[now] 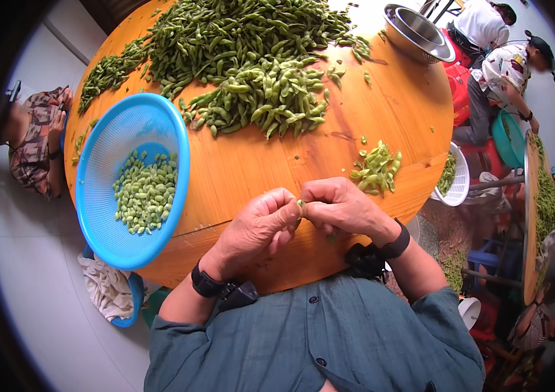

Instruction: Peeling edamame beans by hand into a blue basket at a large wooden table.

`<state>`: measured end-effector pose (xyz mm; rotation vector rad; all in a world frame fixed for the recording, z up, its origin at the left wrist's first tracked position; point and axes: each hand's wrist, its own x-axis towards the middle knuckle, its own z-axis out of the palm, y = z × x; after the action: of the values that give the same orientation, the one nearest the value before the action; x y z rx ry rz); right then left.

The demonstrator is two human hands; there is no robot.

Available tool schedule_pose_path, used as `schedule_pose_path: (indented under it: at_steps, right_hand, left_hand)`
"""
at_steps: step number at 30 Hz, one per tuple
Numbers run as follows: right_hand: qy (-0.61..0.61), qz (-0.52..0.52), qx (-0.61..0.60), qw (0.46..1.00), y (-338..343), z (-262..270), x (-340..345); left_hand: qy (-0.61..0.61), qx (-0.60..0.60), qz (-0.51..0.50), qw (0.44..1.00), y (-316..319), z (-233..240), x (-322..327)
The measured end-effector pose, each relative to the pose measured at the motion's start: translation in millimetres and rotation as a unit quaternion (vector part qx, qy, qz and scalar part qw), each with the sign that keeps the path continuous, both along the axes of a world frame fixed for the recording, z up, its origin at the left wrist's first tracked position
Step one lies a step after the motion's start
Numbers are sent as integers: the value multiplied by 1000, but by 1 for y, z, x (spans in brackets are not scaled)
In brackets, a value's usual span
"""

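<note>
Over the near edge of the wooden table, my left hand (260, 223) and my right hand (348, 206) meet fingertip to fingertip. Pinched between them is a small green edamame pod (301, 203), mostly hidden by the fingers. To the left stands a blue plastic colander (181, 147), tilted in view, with shelled green beans (145, 196) in its bottom. Beyond my hands lies a looser heap of whole pods (277, 95), against a much larger pile (238, 34). A small heap of pale pods (379, 168) lies just past my right hand.
Two nested steel bowls (419, 32) sit at the table's far right. A white basket (459, 179) of green pods is beyond the right edge. Below left is a blue basin (135, 299) with cloth. A person (37, 137) sits across on the left; several people work at right.
</note>
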<state>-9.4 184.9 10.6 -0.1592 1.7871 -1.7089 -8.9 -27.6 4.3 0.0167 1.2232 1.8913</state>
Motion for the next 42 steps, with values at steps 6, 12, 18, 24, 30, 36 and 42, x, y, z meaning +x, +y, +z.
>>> schedule_pose_path:
  at_steps: [6, 12, 18, 24, 30, 36, 42]
  right_hand:
    - [-9, 19, 37, 999, -5, 15, 5]
    - [218, 4, 63, 974, -4, -7, 8]
    - [125, -81, 41, 988, -2, -1, 12]
    - [116, -116, 52, 985, 0, 4, 14]
    - [193, -133, 80, 969, 0, 4, 16]
    - [232, -150, 102, 956, -3, 6, 18]
    - [314, -130, 131, 931, -8, 5, 22]
  left_hand:
    - [16, 51, -2, 999, 1, -16, -1]
    - [92, -39, 14, 995, 5, -11, -1]
    - [78, -86, 111, 987, 8, -11, -4]
    - [46, -34, 124, 991, -2, -2, -1]
    - [41, 78, 32, 996, -4, -4, -1]
    - [-5, 13, 33, 999, 2, -7, 0]
    - [28, -28, 34, 999, 8, -2, -2]
